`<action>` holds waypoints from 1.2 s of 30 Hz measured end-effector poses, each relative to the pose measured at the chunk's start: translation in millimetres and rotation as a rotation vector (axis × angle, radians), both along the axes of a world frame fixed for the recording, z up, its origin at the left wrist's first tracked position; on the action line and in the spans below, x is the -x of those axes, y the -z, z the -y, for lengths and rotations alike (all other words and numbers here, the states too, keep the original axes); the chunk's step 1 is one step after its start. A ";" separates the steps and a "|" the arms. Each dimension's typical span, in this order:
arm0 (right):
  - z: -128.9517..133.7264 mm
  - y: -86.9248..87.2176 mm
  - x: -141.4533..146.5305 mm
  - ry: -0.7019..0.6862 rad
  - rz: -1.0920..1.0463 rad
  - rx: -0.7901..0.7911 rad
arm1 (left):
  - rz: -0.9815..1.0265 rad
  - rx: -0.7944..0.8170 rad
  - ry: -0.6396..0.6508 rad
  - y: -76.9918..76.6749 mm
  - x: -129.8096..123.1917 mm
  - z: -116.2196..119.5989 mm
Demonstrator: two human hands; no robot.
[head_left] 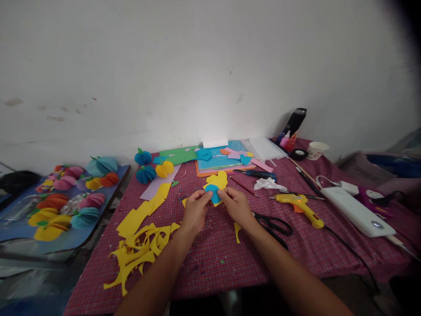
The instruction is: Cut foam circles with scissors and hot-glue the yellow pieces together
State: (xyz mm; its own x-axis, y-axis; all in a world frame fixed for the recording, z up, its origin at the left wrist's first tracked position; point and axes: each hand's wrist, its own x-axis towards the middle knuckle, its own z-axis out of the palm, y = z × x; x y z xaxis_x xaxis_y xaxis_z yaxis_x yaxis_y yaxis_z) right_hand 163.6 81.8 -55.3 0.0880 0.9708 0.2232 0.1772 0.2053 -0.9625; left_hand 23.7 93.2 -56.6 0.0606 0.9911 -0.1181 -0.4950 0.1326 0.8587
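Observation:
Between my two hands is a round blue paper disc (212, 191). My left hand (196, 208) pinches its left edge with thumb and fingers. Its right edge is gripped by my right hand (237, 205). Just behind the disc lie several yellow paper rounds (219, 179), partly hidden by it and my fingers. Black-handled scissors (274, 224) rest beside my right wrist, their blades hidden under the arm. A small curved yellow offcut (237, 232) lies under my right forearm. Left of my left arm spreads a heap of yellow paper offcuts (141, 248).
A yellow glue gun (301, 205) with a cord, a white power strip (358, 213), a paper cup (317, 150) and a black bottle (295, 120) stand right. Coloured sheets (179, 156) lie at the back. Folded paper pumpkins (144, 173) sit back left, more on a blue side table (19, 237).

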 end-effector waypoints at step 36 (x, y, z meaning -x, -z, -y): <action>-3.7 1.3 -9.8 0.005 0.184 -0.089 | -0.341 -0.098 0.066 1.1 6.1 -3.7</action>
